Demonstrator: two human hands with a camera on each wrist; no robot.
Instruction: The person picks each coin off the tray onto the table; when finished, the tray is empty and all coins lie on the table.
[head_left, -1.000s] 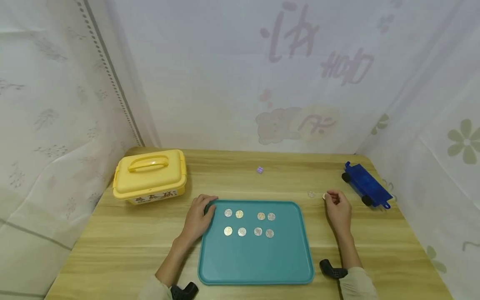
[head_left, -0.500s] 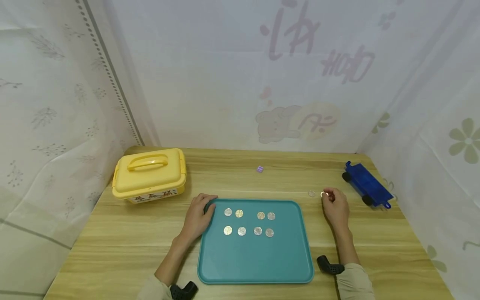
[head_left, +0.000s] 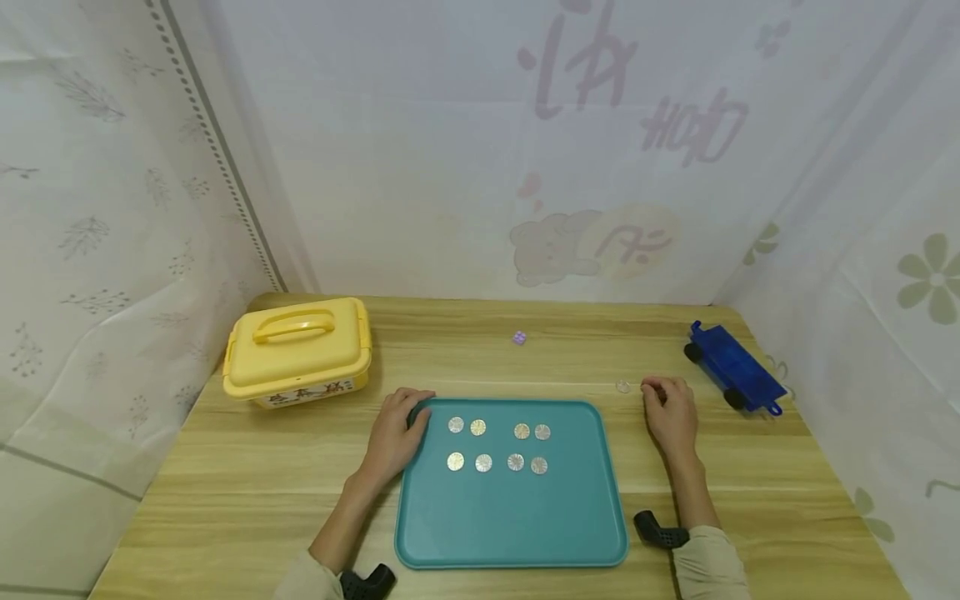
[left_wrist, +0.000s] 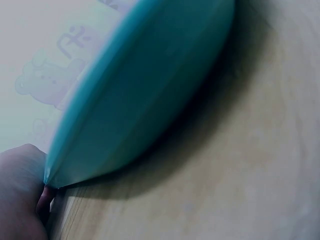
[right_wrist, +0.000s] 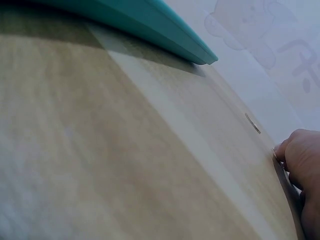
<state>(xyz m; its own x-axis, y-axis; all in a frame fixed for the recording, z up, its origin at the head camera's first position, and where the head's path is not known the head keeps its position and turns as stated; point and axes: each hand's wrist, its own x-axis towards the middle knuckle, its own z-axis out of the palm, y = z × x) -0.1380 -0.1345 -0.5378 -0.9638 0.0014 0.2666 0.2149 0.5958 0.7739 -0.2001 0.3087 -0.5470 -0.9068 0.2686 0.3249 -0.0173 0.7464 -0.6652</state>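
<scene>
A teal tray (head_left: 510,525) lies on the wooden table, bearing several silver and gold coins (head_left: 483,462) in two rows. At its far left corner, my left hand (head_left: 395,429) holds the rim between thumb and fingers. The left wrist view shows the tray's side wall (left_wrist: 135,95) with the hand (left_wrist: 20,190) at its end. Right of the tray, my right hand (head_left: 672,414) pinches a coin, mostly hidden behind the fingers; a thin edge of that coin (right_wrist: 274,153) shows in the right wrist view. Just left of these fingertips, another coin (head_left: 623,387) lies on the table.
At the back left stands a yellow lidded box (head_left: 298,350) with a handle. A small purple block (head_left: 519,337) sits at the back middle. To the right is a blue wheeled toy wagon (head_left: 735,367). Patterned curtains (head_left: 450,167) hang behind the table and along both sides.
My right hand has shifted slightly left toward the loose coin. The coin at its fingertips, visible earlier, is now hidden in the head view. My left hand and the tray look unmoved.
</scene>
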